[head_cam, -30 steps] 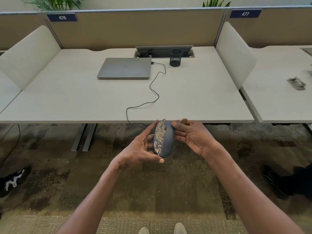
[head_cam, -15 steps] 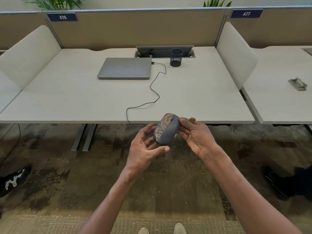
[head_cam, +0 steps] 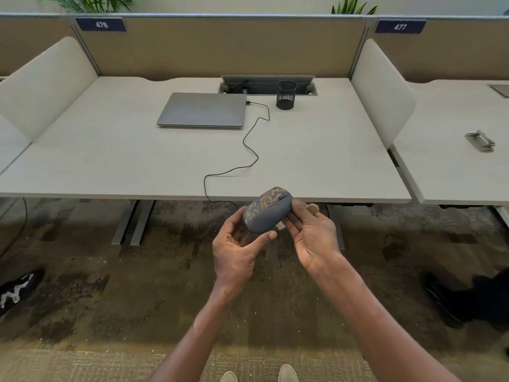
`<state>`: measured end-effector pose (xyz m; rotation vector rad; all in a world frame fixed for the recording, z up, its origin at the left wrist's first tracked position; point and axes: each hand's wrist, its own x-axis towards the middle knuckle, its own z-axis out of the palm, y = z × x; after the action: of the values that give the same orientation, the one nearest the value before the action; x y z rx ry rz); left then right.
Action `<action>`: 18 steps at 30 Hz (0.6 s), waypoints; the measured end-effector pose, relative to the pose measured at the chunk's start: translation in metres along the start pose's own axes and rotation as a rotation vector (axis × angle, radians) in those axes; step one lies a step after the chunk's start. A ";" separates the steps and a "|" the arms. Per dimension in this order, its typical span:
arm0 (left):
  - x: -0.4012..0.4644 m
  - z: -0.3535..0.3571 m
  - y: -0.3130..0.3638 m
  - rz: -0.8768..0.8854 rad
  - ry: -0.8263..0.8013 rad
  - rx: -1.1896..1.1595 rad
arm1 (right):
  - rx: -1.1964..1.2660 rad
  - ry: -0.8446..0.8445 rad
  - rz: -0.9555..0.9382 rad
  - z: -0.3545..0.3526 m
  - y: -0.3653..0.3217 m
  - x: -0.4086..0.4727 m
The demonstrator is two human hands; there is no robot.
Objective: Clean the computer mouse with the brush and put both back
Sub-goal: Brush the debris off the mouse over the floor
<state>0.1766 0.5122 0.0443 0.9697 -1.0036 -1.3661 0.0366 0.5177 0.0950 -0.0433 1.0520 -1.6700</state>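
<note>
I hold the dark grey computer mouse (head_cam: 268, 209) in front of me, just below the desk's front edge, its top speckled with tan dirt. My left hand (head_cam: 237, 249) cups its near end from below, thumb against the underside. My right hand (head_cam: 311, 232) presses its fingers on the mouse's right side. A tan wooden tip of the brush (head_cam: 312, 208) pokes out between those fingers; the rest of the brush is hidden. The mouse's black cable (head_cam: 249, 164) runs across the desk (head_cam: 110, 161) to the shut grey laptop (head_cam: 203, 110).
A black mesh pen cup (head_cam: 286, 95) stands at the back beside a cable hatch (head_cam: 267, 84). White dividers (head_cam: 382, 92) flank the desk. A metal clip (head_cam: 480, 141) lies on the right-hand desk. Other people's shoes (head_cam: 16, 288) rest on the carpet.
The mouse has turned from standing on edge to lying flatter with its top up, and has risen towards the desk edge. My left palm has opened beneath it.
</note>
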 end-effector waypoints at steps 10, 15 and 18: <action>0.002 -0.008 0.008 -0.039 -0.022 -0.019 | 0.018 -0.015 0.003 0.001 0.000 -0.012; 0.004 -0.010 0.005 -0.054 -0.040 -0.019 | -0.016 -0.028 -0.003 -0.007 -0.001 -0.009; 0.007 -0.017 0.007 -0.052 -0.036 -0.016 | -0.108 -0.021 0.012 -0.019 -0.004 -0.005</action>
<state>0.1944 0.5045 0.0460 0.9681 -0.9988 -1.4365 0.0256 0.5337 0.0885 -0.1245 1.1242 -1.5973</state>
